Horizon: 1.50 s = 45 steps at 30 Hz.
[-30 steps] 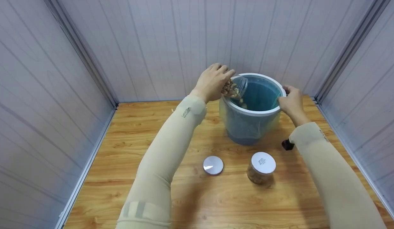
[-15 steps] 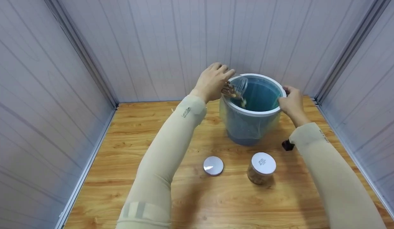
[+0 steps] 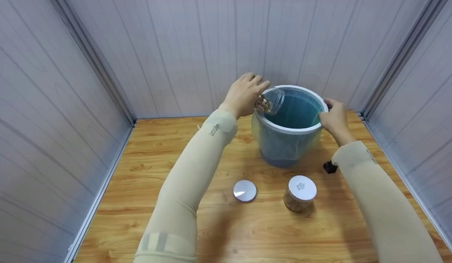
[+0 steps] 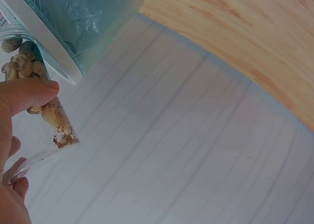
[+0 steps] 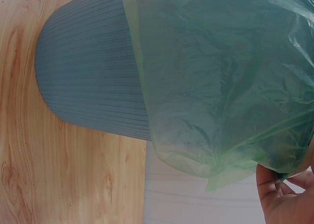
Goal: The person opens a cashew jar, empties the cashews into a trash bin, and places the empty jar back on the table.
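Note:
My left hand [image 3: 244,93] grips a clear jar [image 3: 271,101] tipped mouth-down over the left rim of a blue-grey bin [image 3: 288,146] lined with a green bag. A few nuts [image 3: 263,105] remain in the jar. In the left wrist view the thumb [image 4: 27,94] lies across the jar [image 4: 39,126], and nuts [image 4: 22,62] sit near its mouth by the bin's white rim [image 4: 46,42]. My right hand [image 3: 332,117] grips the bin's right rim. In the right wrist view the fingers [image 5: 284,194] pinch the green bag [image 5: 221,87] against the ribbed bin [image 5: 93,82].
On the wooden table [image 3: 145,164] lie a loose silver lid [image 3: 244,190] and a closed jar of nuts [image 3: 299,192] in front of the bin. A small black object [image 3: 330,167] sits by my right forearm. Grey panel walls enclose the table on three sides.
The nuts in the tipped jar have dwindled as they fell into the bin. Both hands have stayed in place.

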Each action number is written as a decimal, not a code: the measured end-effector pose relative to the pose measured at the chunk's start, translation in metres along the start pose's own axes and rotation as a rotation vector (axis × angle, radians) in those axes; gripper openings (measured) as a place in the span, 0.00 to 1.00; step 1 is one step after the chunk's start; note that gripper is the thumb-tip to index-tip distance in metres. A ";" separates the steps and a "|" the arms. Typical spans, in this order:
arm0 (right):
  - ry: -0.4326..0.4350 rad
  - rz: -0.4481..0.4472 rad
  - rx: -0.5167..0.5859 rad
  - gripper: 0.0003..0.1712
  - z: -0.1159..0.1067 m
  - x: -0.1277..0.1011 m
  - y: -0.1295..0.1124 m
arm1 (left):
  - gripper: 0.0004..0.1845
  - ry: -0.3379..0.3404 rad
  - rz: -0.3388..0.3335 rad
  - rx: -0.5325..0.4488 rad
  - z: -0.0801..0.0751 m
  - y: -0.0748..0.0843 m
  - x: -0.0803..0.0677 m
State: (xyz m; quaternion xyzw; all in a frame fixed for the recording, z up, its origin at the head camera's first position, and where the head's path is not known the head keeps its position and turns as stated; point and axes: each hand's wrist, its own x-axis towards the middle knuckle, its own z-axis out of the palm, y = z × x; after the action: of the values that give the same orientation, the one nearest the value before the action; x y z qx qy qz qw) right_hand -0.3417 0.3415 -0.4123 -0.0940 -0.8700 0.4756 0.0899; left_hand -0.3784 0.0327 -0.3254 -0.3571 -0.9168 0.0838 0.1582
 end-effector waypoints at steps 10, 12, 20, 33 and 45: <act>-0.005 0.015 0.008 0.39 -0.001 -0.002 -0.001 | 0.41 -0.007 0.034 0.041 0.001 0.003 0.003; -0.010 0.023 0.012 0.39 -0.001 -0.001 0.000 | 0.41 -0.008 0.039 0.051 0.001 0.003 0.003; 0.024 -0.019 -0.023 0.38 0.000 0.002 0.000 | 0.42 -0.029 0.041 0.087 -0.001 0.003 0.003; 0.006 0.009 -0.010 0.38 0.000 0.003 0.001 | 0.43 -0.035 0.078 0.119 -0.004 0.005 0.004; 0.006 -0.002 -0.008 0.39 -0.001 0.001 -0.001 | 0.44 -0.038 0.113 0.160 -0.005 0.004 0.005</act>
State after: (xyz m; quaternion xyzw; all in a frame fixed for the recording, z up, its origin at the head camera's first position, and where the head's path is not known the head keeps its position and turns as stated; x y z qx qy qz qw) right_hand -0.3423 0.3417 -0.4113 -0.0949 -0.8716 0.4720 0.0927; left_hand -0.3774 0.0398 -0.3204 -0.3926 -0.8884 0.1725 0.1639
